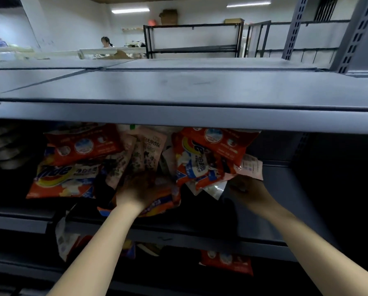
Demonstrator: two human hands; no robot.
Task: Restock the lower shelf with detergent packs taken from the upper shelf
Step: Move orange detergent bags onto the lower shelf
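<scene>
Orange Tide detergent packs and pale pink packs lie heaped on the middle shelf, in shadow under the top board. My left hand reaches into the centre of the heap, its fingers curled over an orange pack at the shelf's front. My right hand grips the lower right edge of a tilted bundle of orange packs and a pink pack. On the lower shelf lie an orange pack and a pale pack hanging over the edge.
The grey top shelf board juts out above the heap. A perforated upright stands at the right. Pale stacked items sit at the far left of the middle shelf. A person sits far behind, near a black rack.
</scene>
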